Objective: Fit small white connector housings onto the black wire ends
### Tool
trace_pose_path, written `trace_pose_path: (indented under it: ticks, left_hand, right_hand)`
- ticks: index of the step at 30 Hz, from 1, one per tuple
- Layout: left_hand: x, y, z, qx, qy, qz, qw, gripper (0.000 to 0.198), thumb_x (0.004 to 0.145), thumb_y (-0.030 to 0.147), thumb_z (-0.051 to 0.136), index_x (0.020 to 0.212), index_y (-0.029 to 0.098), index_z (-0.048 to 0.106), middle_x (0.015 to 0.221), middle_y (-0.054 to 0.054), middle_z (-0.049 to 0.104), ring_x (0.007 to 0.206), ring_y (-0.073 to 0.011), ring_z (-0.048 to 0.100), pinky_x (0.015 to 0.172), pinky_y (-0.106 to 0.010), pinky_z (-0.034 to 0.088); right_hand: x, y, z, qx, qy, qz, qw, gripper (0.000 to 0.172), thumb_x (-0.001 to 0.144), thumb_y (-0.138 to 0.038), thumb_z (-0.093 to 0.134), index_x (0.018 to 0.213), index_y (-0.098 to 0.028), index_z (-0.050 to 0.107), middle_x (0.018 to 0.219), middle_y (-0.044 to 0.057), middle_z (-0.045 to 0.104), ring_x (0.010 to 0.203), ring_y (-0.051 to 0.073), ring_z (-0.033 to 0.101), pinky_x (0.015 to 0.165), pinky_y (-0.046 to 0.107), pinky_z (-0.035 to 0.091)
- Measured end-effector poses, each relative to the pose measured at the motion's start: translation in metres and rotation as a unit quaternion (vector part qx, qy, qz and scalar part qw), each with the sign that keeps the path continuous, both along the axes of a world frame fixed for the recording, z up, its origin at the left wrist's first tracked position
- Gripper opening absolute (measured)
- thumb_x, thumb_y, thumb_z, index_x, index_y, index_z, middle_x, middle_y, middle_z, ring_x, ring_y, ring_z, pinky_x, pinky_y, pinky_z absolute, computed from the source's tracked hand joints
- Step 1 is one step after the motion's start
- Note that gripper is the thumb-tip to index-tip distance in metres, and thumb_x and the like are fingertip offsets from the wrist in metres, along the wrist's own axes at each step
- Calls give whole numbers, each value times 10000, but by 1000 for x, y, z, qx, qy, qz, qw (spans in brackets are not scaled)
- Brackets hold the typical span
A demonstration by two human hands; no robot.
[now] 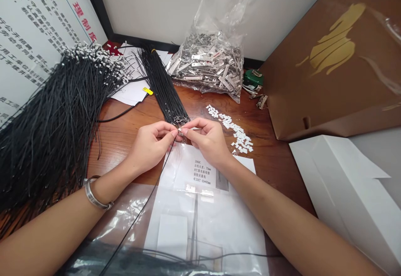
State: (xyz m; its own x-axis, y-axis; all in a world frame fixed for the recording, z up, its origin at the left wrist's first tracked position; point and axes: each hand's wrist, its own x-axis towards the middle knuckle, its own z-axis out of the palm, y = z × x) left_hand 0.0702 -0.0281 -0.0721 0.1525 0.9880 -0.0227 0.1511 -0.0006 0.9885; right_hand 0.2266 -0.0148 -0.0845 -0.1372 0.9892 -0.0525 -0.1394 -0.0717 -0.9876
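My left hand [153, 144] is closed in a pinch on the end of a thin black wire [159, 178], whose length trails down toward the bottom of the view. My right hand [208, 140] meets it fingertip to fingertip, pinching a small whitish piece [179, 130] at the wire's end; fingers partly cover it, so its exact shape is unclear. Just beyond the fingertips lies a tied bundle of black wires [161, 86] with bare-looking tips facing me. Small white pieces [239, 136] are scattered to the right of my right hand.
A large heap of black wires [56, 117] with white tips fills the left. Behind stand a clear bag of metal clips [206, 65] and a green tape measure [253, 77]. A brown box [313, 79] and white box [347, 188] bound the right. Printed paper [184, 167] lies under plastic below my hands.
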Motion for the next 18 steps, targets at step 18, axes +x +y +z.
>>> trace_pose_path:
  ticks: [18]
  left_hand:
    - [-2, -2, -7, 28, 53, -19, 998, 171, 853, 308, 593, 809, 157, 660, 720, -37, 690, 559, -123, 591, 533, -231, 489]
  right_hand:
    - [1, 0, -3, 6, -37, 14, 999, 157, 668, -286, 751, 700, -160, 662, 652, 36, 717, 580, 146, 665, 525, 251, 512]
